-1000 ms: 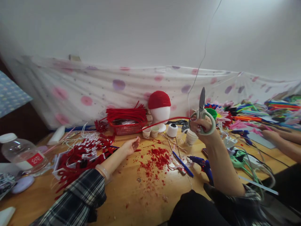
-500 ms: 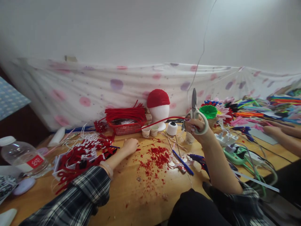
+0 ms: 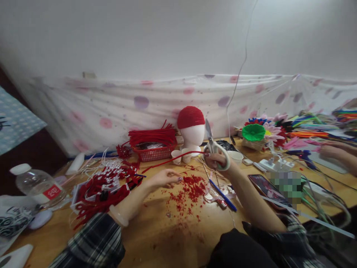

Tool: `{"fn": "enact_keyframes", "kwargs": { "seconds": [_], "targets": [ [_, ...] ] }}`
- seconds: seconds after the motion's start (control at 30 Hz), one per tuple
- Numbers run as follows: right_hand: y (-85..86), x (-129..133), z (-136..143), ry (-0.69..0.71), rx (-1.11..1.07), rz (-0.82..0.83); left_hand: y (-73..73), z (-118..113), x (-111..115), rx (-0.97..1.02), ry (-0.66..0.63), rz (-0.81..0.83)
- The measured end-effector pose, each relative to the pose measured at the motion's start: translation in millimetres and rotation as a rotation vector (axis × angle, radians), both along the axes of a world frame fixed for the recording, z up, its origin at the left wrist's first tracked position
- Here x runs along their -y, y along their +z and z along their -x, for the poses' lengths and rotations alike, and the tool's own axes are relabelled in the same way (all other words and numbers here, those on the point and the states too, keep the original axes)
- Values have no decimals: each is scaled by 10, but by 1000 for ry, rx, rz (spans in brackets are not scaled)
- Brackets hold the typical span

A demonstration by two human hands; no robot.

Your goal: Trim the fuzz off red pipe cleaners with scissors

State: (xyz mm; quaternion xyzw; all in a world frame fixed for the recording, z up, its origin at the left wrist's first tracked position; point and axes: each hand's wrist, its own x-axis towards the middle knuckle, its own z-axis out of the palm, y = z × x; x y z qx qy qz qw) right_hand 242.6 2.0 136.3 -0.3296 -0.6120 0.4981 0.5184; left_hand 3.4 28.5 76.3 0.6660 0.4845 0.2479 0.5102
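My right hand (image 3: 216, 159) is closed round a pair of scissors (image 3: 209, 136) with pale handles, their blades pointing up. A long red pipe cleaner (image 3: 173, 158) also runs out of this hand, stretching left across the front of the paper cups. My left hand (image 3: 166, 178) hovers low over the table, fingers stretched to the right, and no object shows in it. Red fuzz scraps (image 3: 192, 188) lie scattered just beyond its fingertips. Behind the hands stands a white foam head (image 3: 193, 136) with a red-covered crown (image 3: 191, 116).
A red basket (image 3: 156, 153) holds red pipe cleaners. Beaded strands (image 3: 111, 171), a water bottle (image 3: 39, 186), a blue pen (image 3: 223, 195), a phone (image 3: 269, 190), a glue gun (image 3: 302, 156), power strips and craft flowers (image 3: 253, 132) surround the work area. Another person's hand (image 3: 331, 150) is at far right.
My right hand has come down and left with the scissors and pipe cleaner. My left hand has moved right and stretched out its fingers. The phone has come into sight.
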Motion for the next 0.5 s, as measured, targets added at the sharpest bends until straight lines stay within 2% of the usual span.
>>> {"fn": "enact_keyframes", "kwargs": {
  "seconds": [0.07,0.13,0.17,0.23,0.33,0.5],
  "targets": [
    [-153,9,77,68,64,72,6,-155,193,205,8,53],
    [-302,46,139,128,123,147,-23,-282,329,748,142,248],
    [-368,72,162,151,148,181,-48,-322,370,901,188,304],
    [-477,126,190,175,179,235,-115,-348,410,979,241,316],
    [-597,195,190,159,187,288,-232,-296,428,985,279,305],
    [-769,291,107,111,165,346,-371,-191,495,979,225,384]
  ]
}}
